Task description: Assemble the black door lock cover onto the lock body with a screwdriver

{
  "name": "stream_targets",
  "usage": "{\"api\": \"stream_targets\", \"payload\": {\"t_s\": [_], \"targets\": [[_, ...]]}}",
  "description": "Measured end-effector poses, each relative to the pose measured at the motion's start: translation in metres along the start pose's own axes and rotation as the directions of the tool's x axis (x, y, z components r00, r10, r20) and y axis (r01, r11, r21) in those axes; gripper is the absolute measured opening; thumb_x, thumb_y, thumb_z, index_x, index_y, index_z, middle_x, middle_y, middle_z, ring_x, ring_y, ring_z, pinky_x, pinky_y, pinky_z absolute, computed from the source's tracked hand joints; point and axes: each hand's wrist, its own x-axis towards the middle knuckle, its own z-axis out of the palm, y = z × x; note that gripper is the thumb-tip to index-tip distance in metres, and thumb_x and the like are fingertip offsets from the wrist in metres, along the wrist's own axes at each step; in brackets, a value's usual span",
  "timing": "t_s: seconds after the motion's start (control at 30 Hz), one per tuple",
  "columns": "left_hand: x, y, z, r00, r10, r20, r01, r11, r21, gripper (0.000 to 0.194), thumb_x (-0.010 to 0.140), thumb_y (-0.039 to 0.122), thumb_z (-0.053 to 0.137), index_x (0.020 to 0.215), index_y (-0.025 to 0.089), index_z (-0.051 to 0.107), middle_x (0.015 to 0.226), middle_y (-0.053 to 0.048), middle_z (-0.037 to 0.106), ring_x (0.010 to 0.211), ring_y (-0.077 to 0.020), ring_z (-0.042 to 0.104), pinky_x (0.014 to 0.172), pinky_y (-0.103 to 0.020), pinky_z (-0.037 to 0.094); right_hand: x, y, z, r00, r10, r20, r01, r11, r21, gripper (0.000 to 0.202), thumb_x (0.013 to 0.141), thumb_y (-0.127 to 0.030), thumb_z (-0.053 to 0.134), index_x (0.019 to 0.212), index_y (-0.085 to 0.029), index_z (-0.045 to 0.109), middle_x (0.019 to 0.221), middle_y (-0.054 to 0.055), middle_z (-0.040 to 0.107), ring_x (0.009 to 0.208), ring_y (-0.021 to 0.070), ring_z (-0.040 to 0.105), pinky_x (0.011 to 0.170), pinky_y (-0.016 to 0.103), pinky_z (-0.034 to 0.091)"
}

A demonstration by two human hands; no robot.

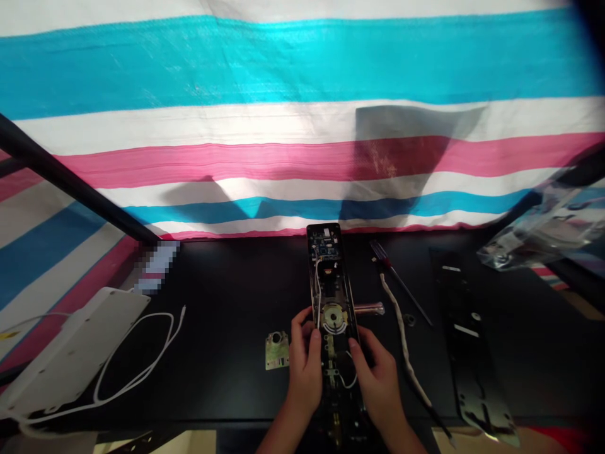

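Between my hands lies a long black electronic door lock housing (329,284), its inside facing up. A circuit board, a round metal disc and thin white wires show in it. My left hand (305,359) grips its left edge, thumb on the rim. My right hand (375,372) holds the opposite edge with the thumb over the rim. From the right side sticks out a shiny lever handle (371,309). Beside my left hand sits a small metal plate with a round hole (276,350). The near end of the housing is dark and hard to make out.
Right of the housing are a screwdriver (401,284), a wrapped cable (403,334), a long black back plate (472,347) and a clear plastic bag (543,227). A white power strip (80,353) with a white cord (151,366) lies left. Striped cloth (265,63) hangs behind the black table (217,378).
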Motion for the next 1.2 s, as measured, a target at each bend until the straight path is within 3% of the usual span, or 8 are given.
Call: {"api": "stream_targets", "payload": {"t_s": [0.73, 1.0, 1.2], "targets": [[-0.0009, 0.0019, 0.0006, 1.0, 0.001, 0.004, -0.001, 1.0, -0.018, 0.037, 0.102, 0.043, 0.047, 0.133, 0.023, 0.046, 0.116, -0.008, 0.066, 0.105, -0.0215, 0.065, 0.087, -0.032, 0.052, -0.0009, 0.0041, -0.001, 1.0, 0.006, -0.004, -0.006, 1.0, -0.011, 0.032, 0.095, -0.045, 0.057, 0.114, -0.021, 0.067, 0.11, 0.006, 0.074, 0.103, 0.0229, 0.069, 0.091, 0.031, 0.052], [-0.0016, 0.0034, 0.0015, 1.0, -0.004, -0.012, 0.004, 1.0, -0.022, 0.036, 0.101, 0.041, 0.048, 0.133, 0.023, 0.048, 0.102, -0.005, 0.067, 0.091, -0.0185, 0.066, 0.086, -0.03, 0.052, -0.002, 0.0031, -0.0004, 1.0, 0.015, -0.009, -0.015, 1.0, -0.027, 0.033, 0.094, -0.046, 0.058, 0.113, -0.021, 0.068, 0.109, 0.007, 0.075, 0.099, 0.0232, 0.071, 0.089, 0.031, 0.054], [-0.0008, -0.0001, 0.0003, 0.999, -0.015, -0.04, 0.012, 0.996, -0.09, 0.042, 0.097, 0.042, 0.056, 0.134, 0.023, 0.054, 0.101, -0.005, 0.07, 0.092, -0.0198, 0.067, 0.086, -0.03, 0.052, 0.002, 0.0069, -0.0012, 0.996, 0.051, -0.067, -0.054, 0.998, -0.045, 0.042, 0.088, -0.052, 0.062, 0.112, -0.019, 0.072, 0.111, 0.009, 0.076, 0.101, 0.0266, 0.072, 0.088, 0.032, 0.057]]}}
